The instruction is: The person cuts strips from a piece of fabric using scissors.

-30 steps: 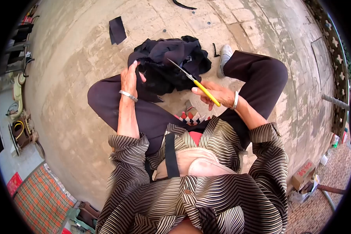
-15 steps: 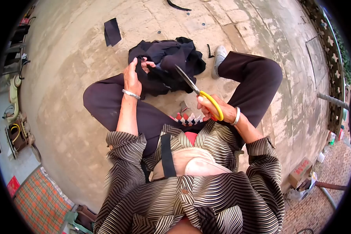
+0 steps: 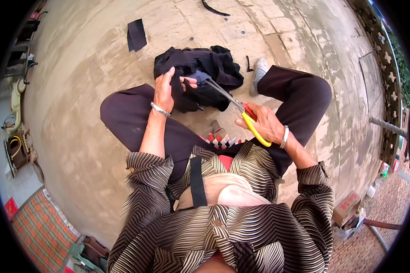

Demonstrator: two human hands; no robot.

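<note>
My left hand [image 3: 165,91] grips the near left edge of a heap of dark cloth [image 3: 223,68] on the ground between my legs. Some of the fabric passes behind its thumb and the fingers curl around it. In my right hand [image 3: 265,123] is a pair of scissors [image 3: 256,129] with yellow and red handles. The blades are slightly parted and point up and left at the cloth, their tips close to my left fingertips. Part of the heap is hidden by my left hand.
A dark rectangular cloth piece [image 3: 136,35] lies on the paving beyond the heap. Thin black strips [image 3: 215,8] are farther off. My striped-socked foot [image 3: 260,70] is right of the heap. A cardboard box [image 3: 346,208] stands at lower right, a plaid cloth [image 3: 43,227] at lower left.
The scissors have opened and swung toward the cloth, tips now near my left fingers. My right hand has turned and shifted slightly right. My left hand still holds the cloth.
</note>
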